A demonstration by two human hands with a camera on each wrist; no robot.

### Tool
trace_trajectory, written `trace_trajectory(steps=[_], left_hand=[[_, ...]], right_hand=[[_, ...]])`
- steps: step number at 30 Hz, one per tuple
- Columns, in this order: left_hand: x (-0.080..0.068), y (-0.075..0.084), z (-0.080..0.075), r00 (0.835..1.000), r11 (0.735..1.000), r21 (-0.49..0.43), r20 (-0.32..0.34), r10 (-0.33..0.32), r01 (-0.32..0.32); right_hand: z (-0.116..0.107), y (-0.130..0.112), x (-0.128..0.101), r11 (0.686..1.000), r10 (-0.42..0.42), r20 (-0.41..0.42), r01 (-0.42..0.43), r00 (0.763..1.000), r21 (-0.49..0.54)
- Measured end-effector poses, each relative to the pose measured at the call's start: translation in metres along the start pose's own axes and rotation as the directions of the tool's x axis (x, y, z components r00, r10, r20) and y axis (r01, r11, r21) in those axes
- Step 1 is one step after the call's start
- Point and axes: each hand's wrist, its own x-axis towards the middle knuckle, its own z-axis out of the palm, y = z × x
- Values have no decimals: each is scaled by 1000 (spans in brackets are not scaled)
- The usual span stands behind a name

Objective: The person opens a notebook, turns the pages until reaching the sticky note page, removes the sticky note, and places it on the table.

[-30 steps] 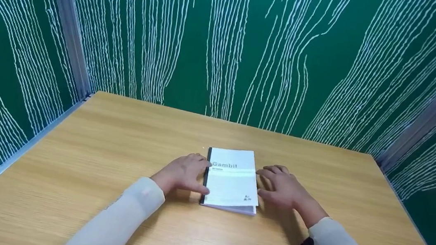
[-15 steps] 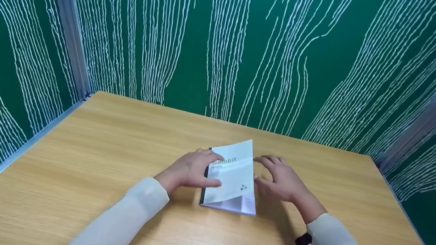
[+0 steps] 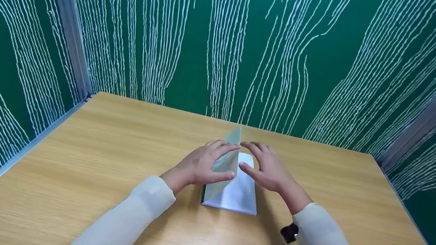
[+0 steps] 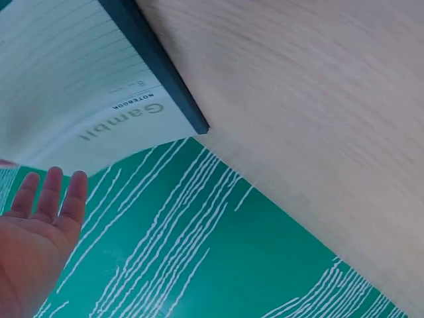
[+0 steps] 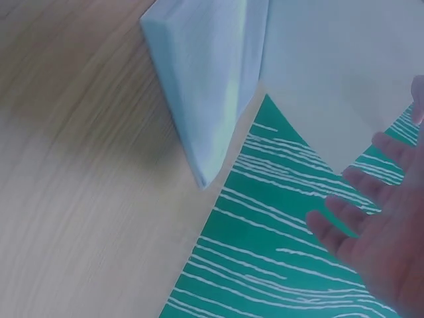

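A notebook lies on the wooden table, its dark spine (image 4: 159,59) at the left and its white pages (image 3: 242,192) facing up. Its front cover (image 3: 227,165), marked "Gambit NOTEBOOK" in the left wrist view, stands raised nearly upright from the spine. To the left of this cover is my left hand (image 3: 200,164), fingers and thumb spread, fingertips overlapping it in the head view. On the other side my right hand (image 3: 272,171) has its fingertips right at the cover's free edge, fingers gently bent. The right wrist view shows the inside of the cover (image 5: 331,66) beyond those fingers.
The light wooden table (image 3: 115,147) extends around the notebook on all sides. Green walls (image 3: 193,53) with white wavy lines rise behind it and at both sides. A dark object (image 3: 289,233) sits at the right wrist.
The notebook's cover has swung up from nearly flat to almost upright, showing the pages. My right hand has moved left with the cover's edge; my left hand has shifted slightly right and upward.
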Motion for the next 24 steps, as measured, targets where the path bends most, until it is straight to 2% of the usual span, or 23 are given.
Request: trace_trajectory(steps=[4, 8, 12, 16, 24], left_hand=[[0, 0, -1, 1000, 1000, 27, -4, 8, -8], [-1, -2, -2, 1000, 1000, 17, -14, -2, 2], [-2, -4, -4, 998, 998, -32, -45, -48, 46], [-4, -7, -5, 994, 993, -95, -83, -72, 64], [-11, -16, -9, 980, 966, -250, -160, -114, 71]], right_hand=[[3, -6, 3, 1000, -19, 1, 19, 1000, 8], [4, -8, 5, 1000, -11, 11, 10, 1000, 27], [3, -7, 6, 999, 11, 18, -12, 1000, 40], [3, 0, 4, 998, 43, 43, -45, 998, 46], [6, 16, -8, 998, 48, 137, -43, 989, -39]])
